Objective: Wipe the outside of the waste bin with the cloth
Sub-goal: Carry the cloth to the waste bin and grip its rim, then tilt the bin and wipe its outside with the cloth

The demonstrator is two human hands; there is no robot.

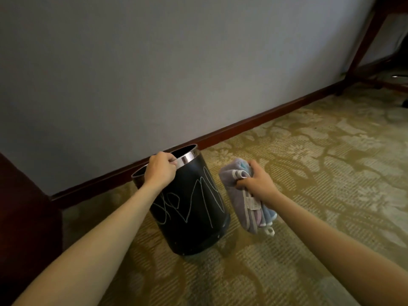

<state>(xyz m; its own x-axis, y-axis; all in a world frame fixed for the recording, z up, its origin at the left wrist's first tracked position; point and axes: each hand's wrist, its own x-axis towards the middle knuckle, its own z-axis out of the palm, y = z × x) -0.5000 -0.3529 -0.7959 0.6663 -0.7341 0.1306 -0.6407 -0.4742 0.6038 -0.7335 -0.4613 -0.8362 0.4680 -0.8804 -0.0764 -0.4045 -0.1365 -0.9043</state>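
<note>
**Bin tipped, cloth not on it yet**

Left hand is clamped over the metal rim of the black waste bin, leaning it on the carpet. Right hand grips the bunched cloth, just right of the bin, not touching. My worry: a hard wipe could skid the tilted base or twist the rim loose, leaving those white scribbles.

Head camera looks down, close over carpet.
</note>
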